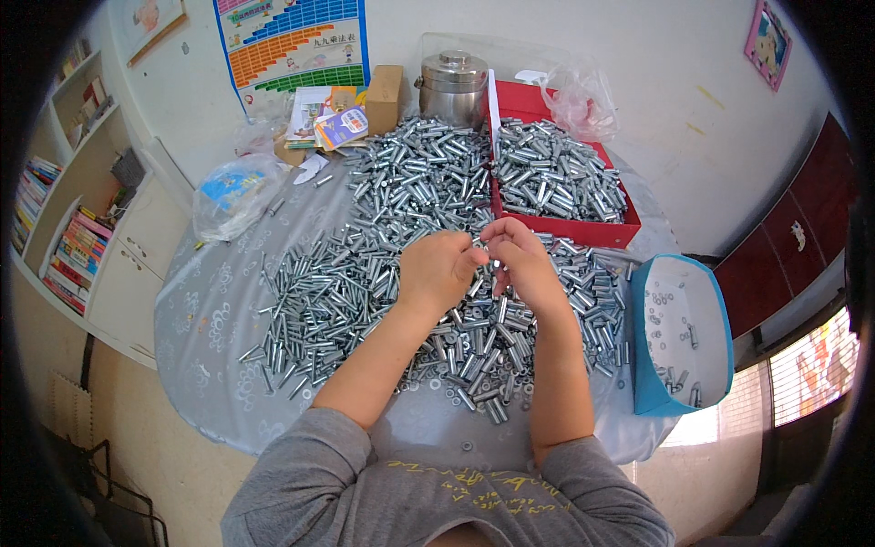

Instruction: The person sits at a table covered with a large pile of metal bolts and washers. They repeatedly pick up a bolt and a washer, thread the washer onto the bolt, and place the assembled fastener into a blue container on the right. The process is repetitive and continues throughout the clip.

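Counter (205, 319), lower left of frame: carries our heap of steel bolts (401, 210), centre; hard, heavy in bulk, slick.

Red tray (565, 230), upper right: more bolts.

Blue bin (652, 392), right: a few pieces.

Left hand (437, 272), right hand (524, 260), centre: fingers pinched together on one small bolt (480, 244); we judge it best gripped by the shank.

The person wears a grey long-sleeved sweatshirt (365, 492) of soft knit fabric, with yellow lettering printed across the chest. Both sleeves are pushed up above the elbows, bunching in loose folds. The forearms are bare. The left hand (439, 270) and right hand (524, 260) carry no gloves, rings or watch.
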The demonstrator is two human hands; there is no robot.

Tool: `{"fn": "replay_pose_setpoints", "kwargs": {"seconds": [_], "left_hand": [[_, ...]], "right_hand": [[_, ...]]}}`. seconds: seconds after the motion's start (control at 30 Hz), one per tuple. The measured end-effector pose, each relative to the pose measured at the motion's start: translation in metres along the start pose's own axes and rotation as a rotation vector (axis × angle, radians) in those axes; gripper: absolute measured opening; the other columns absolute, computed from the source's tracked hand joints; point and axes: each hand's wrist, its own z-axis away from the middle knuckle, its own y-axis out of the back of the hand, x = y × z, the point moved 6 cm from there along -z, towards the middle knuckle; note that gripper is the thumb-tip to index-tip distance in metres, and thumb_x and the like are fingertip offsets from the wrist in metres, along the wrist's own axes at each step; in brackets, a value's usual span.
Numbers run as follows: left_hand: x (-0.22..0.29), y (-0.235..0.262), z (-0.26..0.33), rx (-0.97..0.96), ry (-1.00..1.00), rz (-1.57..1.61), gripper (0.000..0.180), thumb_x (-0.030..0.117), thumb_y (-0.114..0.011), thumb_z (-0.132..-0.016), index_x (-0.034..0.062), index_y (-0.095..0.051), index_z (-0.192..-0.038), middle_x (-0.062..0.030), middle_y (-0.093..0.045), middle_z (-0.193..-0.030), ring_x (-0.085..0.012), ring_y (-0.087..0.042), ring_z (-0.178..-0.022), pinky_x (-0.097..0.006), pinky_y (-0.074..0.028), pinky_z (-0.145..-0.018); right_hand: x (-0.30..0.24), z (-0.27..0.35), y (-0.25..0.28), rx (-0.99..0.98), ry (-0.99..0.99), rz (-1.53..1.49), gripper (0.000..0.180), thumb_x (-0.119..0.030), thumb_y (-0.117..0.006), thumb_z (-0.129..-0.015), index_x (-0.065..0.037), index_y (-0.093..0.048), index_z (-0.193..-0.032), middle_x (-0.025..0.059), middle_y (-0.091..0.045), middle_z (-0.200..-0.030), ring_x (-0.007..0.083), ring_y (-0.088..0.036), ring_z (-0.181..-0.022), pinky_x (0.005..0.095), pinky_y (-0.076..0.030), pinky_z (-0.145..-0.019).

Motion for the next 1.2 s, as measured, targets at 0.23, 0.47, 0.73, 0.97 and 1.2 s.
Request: {"fn": "replay_pose_setpoints", "kwargs": {"seconds": [0.23, 0.47, 0.73, 0.97, 1.2], "left_hand": [[-0.015, -0.005, 0.001, -0.032, 0.021, -0.084, 0.077, 0.071, -0.021, -0.08, 0.004, -0.05, -0.058, -0.014, -0.051, -0.058, -0.0355, -0.054, -0.06, -0.043, -0.04, -0.051], [-0.012, -0.003, -0.001, -0.02, 0.049, -0.058, 0.078, 0.072, -0.021, -0.08, 0.0036, -0.049, -0.057, -0.0144, -0.05, -0.056, -0.0358, -0.054, -0.059, -0.044, -0.04, -0.051], [-0.018, -0.006, 0.0, -0.023, 0.068, -0.057, 0.076, 0.071, -0.021, -0.081, 0.0039, -0.05, -0.057, -0.0144, -0.052, -0.057, -0.036, -0.054, -0.06, -0.044, -0.04, -0.052], [-0.014, -0.008, 0.001, -0.056, 0.078, -0.074, 0.077, 0.071, -0.022, -0.08, 0.0038, -0.051, -0.058, -0.0147, -0.052, -0.059, -0.0364, -0.054, -0.06, -0.044, -0.041, -0.052], [-0.013, -0.003, 0.001, 0.006, 0.044, -0.043, 0.079, 0.074, -0.02, -0.079, 0.004, -0.051, -0.058, -0.0148, -0.053, -0.06, -0.0356, -0.054, -0.059, -0.043, -0.041, -0.052]], "right_hand": [[0.003, 0.005, -0.005, -0.146, -0.123, 0.07, 0.019, -0.013, -0.043, -0.084, -0.003, -0.052, -0.098, 0.0002, -0.047, -0.064, 0.0069, -0.043, -0.044, 0.0222, -0.036, -0.036], [0.003, -0.007, 0.039, 0.392, 0.216, 0.48, 0.026, -0.021, -0.051, -0.082, -0.002, -0.057, -0.099, 0.0124, -0.057, -0.085, 0.0221, -0.057, -0.077, 0.0323, -0.046, -0.067], [0.009, -0.002, -0.01, -0.131, -0.017, 0.124, 0.027, -0.026, -0.054, -0.088, 0.001, -0.056, -0.089, 0.0071, -0.058, -0.067, 0.0143, -0.057, -0.058, 0.028, -0.046, -0.055], [0.009, -0.008, 0.031, 0.121, 0.057, 0.222, 0.021, -0.019, -0.058, -0.085, 0.001, -0.058, -0.09, 0.0069, -0.06, -0.071, 0.0155, -0.059, -0.066, 0.0278, -0.047, -0.061], [-0.016, 0.003, 0.002, -0.06, 0.371, 0.612, 0.03, -0.023, -0.067, -0.076, -0.001, -0.063, -0.096, 0.0149, -0.063, -0.096, 0.028, -0.058, -0.094, 0.034, -0.044, -0.082]]}}
